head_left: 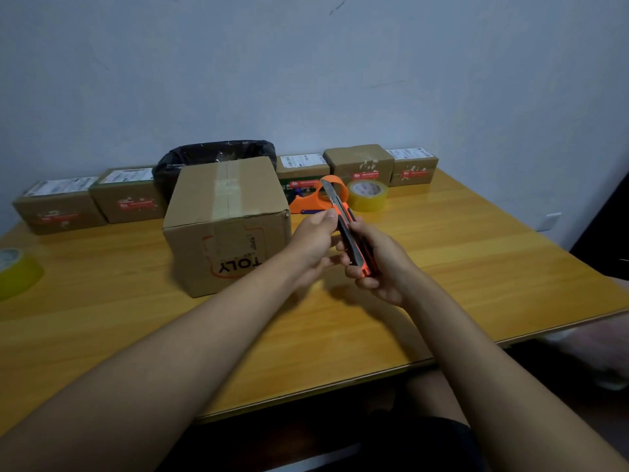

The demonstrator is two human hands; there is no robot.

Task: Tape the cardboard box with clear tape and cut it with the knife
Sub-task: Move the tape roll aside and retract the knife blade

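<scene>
— Box taped yet?
— Seems so: cardboard box [226,223] on the bench [442,267], flaps shut, strip of clear tape [227,192] along the top seam.
— Knife?
— Utility knife [347,229] just right of the box, blade out; right hand [377,267] fingers wrapped round the handle, left hand [313,243] fingers pinching near the blade.
— Left to do?
— Probably only the cutting.
</scene>
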